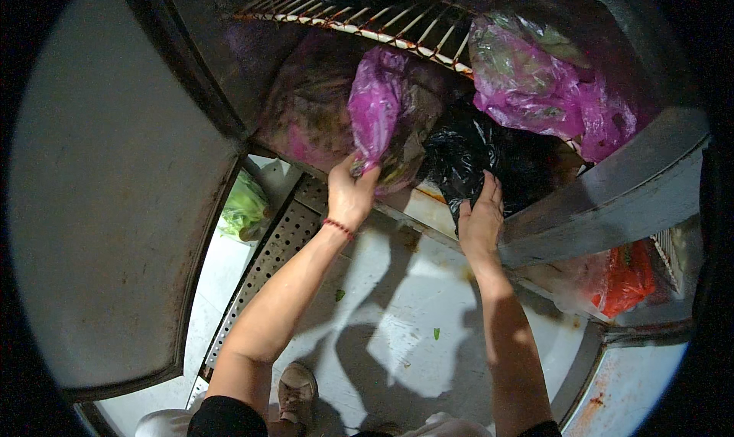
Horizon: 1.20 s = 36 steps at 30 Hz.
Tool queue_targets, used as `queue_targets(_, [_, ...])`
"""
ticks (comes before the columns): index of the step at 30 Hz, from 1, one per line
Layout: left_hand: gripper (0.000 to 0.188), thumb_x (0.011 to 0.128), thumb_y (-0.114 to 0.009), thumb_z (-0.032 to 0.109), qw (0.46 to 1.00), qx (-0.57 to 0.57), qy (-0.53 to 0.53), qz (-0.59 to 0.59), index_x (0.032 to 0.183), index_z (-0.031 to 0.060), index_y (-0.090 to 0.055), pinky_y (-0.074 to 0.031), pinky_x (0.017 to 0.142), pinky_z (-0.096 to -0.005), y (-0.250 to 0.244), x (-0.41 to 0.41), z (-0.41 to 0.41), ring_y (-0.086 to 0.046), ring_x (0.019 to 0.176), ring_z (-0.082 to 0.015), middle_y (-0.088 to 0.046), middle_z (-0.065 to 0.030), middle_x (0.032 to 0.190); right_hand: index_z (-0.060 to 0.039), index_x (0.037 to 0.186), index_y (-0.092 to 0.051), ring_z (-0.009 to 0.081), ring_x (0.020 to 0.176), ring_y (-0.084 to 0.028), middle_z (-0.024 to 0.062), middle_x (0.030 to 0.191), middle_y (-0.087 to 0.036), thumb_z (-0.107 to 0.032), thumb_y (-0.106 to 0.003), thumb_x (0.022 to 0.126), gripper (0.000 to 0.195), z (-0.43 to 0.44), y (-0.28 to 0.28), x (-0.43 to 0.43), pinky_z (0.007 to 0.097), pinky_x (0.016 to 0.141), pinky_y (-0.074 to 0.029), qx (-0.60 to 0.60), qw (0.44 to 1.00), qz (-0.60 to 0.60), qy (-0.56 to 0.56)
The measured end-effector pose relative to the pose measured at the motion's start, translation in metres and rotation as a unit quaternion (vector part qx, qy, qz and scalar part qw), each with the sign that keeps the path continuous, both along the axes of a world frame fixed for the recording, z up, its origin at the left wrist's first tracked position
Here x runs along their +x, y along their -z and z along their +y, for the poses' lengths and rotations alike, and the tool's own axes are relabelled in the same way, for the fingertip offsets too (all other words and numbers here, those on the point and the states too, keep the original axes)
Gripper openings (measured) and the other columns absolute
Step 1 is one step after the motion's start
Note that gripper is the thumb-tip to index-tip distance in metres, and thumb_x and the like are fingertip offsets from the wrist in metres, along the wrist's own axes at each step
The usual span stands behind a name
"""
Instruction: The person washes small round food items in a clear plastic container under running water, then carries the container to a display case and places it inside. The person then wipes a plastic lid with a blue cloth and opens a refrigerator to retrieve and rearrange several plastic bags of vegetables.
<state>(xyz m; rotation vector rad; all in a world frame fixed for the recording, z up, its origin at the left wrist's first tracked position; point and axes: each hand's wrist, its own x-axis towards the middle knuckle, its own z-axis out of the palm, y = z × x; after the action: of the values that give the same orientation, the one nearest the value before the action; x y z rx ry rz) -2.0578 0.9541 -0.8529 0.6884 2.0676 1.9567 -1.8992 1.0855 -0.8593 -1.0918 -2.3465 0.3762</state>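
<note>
My left hand (351,193) grips the gathered end of a purple plastic bag (375,101) at the lower front of a refrigerator compartment. Behind it sits a larger translucent bag (309,104) with dim, leafy-looking contents that I cannot make out clearly. My right hand (483,225) has its fingers against a black plastic bag (461,150) to the right; whether they grip it is hard to tell. What the black bag holds is hidden.
A rusty white wire shelf (367,32) crosses above. Purple-and-clear bags of greens (533,87) lie at upper right. An open door (120,207) stands at left. A red bag (625,279) shows in the right compartment. Leafy greens (243,207) and a perforated metal strip (269,265) are on the left.
</note>
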Motion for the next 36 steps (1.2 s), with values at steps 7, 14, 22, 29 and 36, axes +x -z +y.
queue_targets(7, [0.018,0.077,-0.054,0.009,0.994,0.056,0.021,-0.093,0.087,-0.0054,-0.057,-0.04,0.059,-0.0221,0.01,0.007,-0.043,-0.046,0.066,-0.0061,-0.056,-0.0001,0.072,0.0015,0.126,-0.025,0.0378,0.109,-0.04,0.0248,0.118,-0.041,-0.003,-0.056,0.073,0.062,-0.002,-0.001,0.001,0.041,0.094,-0.029,0.001,1.0,-0.002,-0.015])
queue_targets(14, [0.02,0.073,-0.058,0.005,0.995,-0.004,0.05,0.08,0.092,-0.0006,-0.058,-0.045,0.068,-0.0276,0.006,0.047,-0.055,-0.057,0.078,-0.0177,-0.06,-0.0113,0.088,0.0031,0.123,-0.031,0.0392,0.107,-0.041,0.0259,0.117,-0.042,-0.003,-0.053,0.075,0.053,0.002,0.01,0.0,0.0392,0.091,-0.032,0.009,1.0,0.018,0.0])
queue_targets(22, [0.037,0.066,-0.063,0.004,0.984,-0.069,0.112,0.12,0.101,-0.0019,-0.052,-0.048,0.073,-0.0391,-0.011,0.106,-0.061,-0.052,0.091,-0.0428,-0.041,-0.034,0.113,0.0076,0.122,-0.03,0.0415,0.104,-0.043,0.0288,0.114,-0.043,-0.006,-0.044,0.079,0.047,0.014,0.03,0.006,0.0381,0.09,-0.032,0.062,0.995,0.068,-0.041])
queue_targets(29, [0.034,0.066,-0.064,0.002,0.991,-0.037,0.114,0.061,0.098,-0.0009,-0.053,-0.047,0.074,-0.037,-0.011,0.113,-0.079,-0.053,0.092,-0.0397,-0.045,-0.0296,0.112,0.0084,0.123,-0.028,0.0419,0.106,-0.042,0.0307,0.114,-0.043,-0.004,-0.043,0.077,0.05,0.008,0.022,0.004,0.0394,0.092,-0.031,0.055,0.997,0.05,-0.021])
queue_targets(36, [0.02,0.071,-0.061,0.002,0.997,0.017,0.073,-0.029,0.091,0.001,-0.059,-0.043,0.071,-0.0272,-0.015,0.111,-0.09,-0.056,0.081,-0.0176,-0.058,-0.0106,0.092,0.0087,0.123,-0.029,0.0403,0.106,-0.043,0.0305,0.113,-0.044,-0.005,-0.046,0.077,0.051,0.009,0.025,0.006,0.038,0.092,-0.031,0.036,0.998,0.055,-0.023])
